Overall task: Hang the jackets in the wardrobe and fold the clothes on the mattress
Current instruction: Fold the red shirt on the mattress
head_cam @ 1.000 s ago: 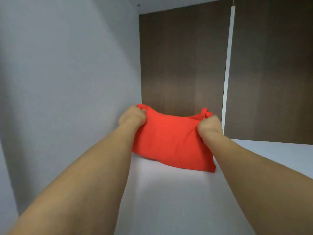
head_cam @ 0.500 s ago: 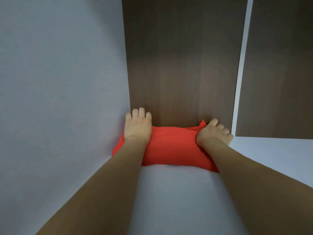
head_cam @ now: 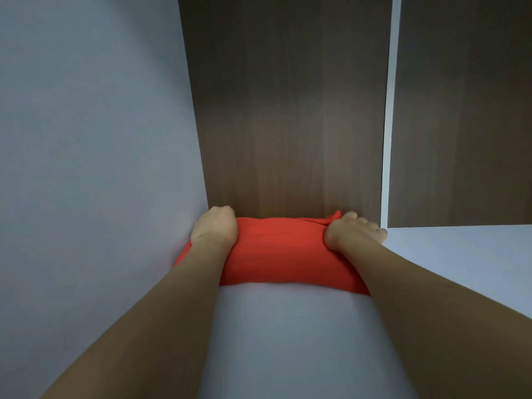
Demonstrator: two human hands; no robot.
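- Grey side wall point(head_cam: 95, 168) fills the left.
- Left hand point(head_cam: 214, 230) sits at the left end of the red cloth point(head_cam: 280, 251), fingers curled under; I cannot tell whether they clamp fabric.
- The folded cloth lies on the white shelf point(head_cam: 288, 341), at the far left corner against the brown back panel point(head_cam: 288, 110).
- Right hand point(head_cam: 352, 233) grips the cloth's right end, fingers curled over bunched fabric.
- White divider point(head_cam: 388, 110) stands just right.

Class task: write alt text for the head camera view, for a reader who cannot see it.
Two bare hands, left hand and right hand, grip the ends of a folded red cloth bundle lying on a white shelf, against a dark wood-grain back panel.
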